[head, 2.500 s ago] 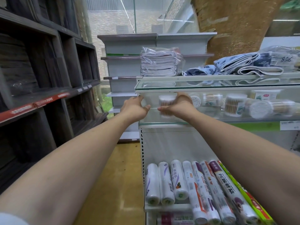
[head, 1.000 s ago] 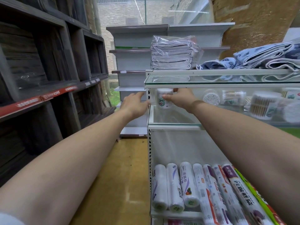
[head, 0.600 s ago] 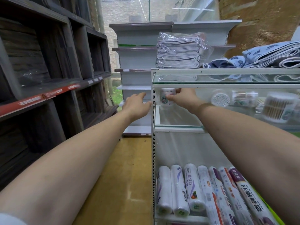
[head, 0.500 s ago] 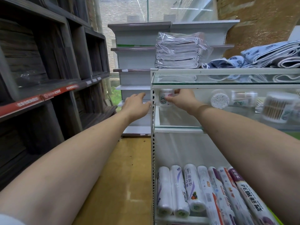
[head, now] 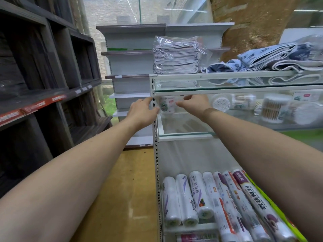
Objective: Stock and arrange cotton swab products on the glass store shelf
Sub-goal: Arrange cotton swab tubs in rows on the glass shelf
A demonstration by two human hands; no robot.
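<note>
A round cotton swab tub (head: 167,107) with a white printed label stands upright at the far left end of the glass shelf (head: 185,134). My right hand (head: 194,104) holds it from the right, fingertips curled on its upper side. My left hand (head: 142,111) reaches in at the shelf's left upright, fingers fairly straight, thumb against the tub's left side. Further right on the same shelf are more swab tubs, one lying on its side (head: 221,103) and others blurred (head: 272,109).
A glass upper shelf (head: 227,88) sits just over my hands, carrying bagged folded cloths (head: 176,56) and blue patterned fabric (head: 279,56). Rolls of plastic bags (head: 201,194) fill the lower shelf. Dark wooden shelving (head: 43,67) lines the left side of the yellow floor aisle (head: 122,189).
My right hand moved the tub from the shelf's front to its far left end and stood it upright. My left hand closed in until its thumb met the tub.
</note>
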